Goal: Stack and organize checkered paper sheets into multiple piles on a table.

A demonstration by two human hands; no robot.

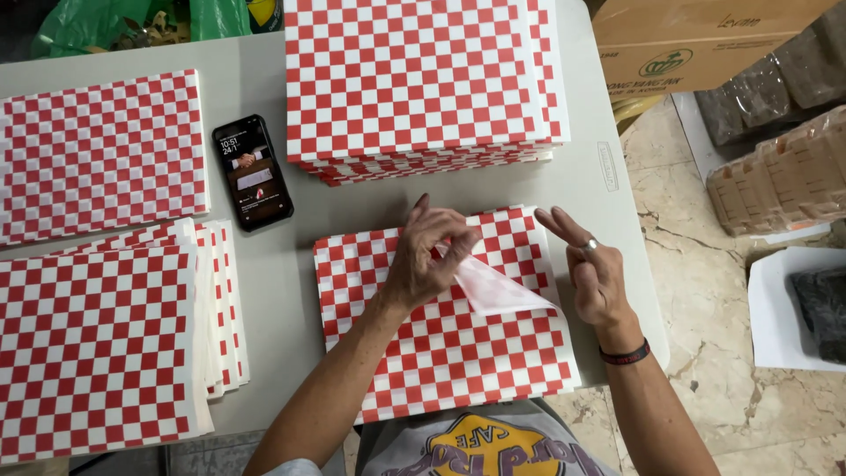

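Note:
A stack of red-and-white checkered paper sheets lies on the grey table in front of me. My left hand pinches the right edge of the top sheet and folds it over, so its white underside shows. My right hand hovers just right of the fold, fingers spread, wearing a ring and a dark wristband, holding nothing.
A tall stack of checkered sheets stands at the back. Two more stacks lie at left. A black phone lies between them. Cardboard box and wrapped bundles sit on the floor at right.

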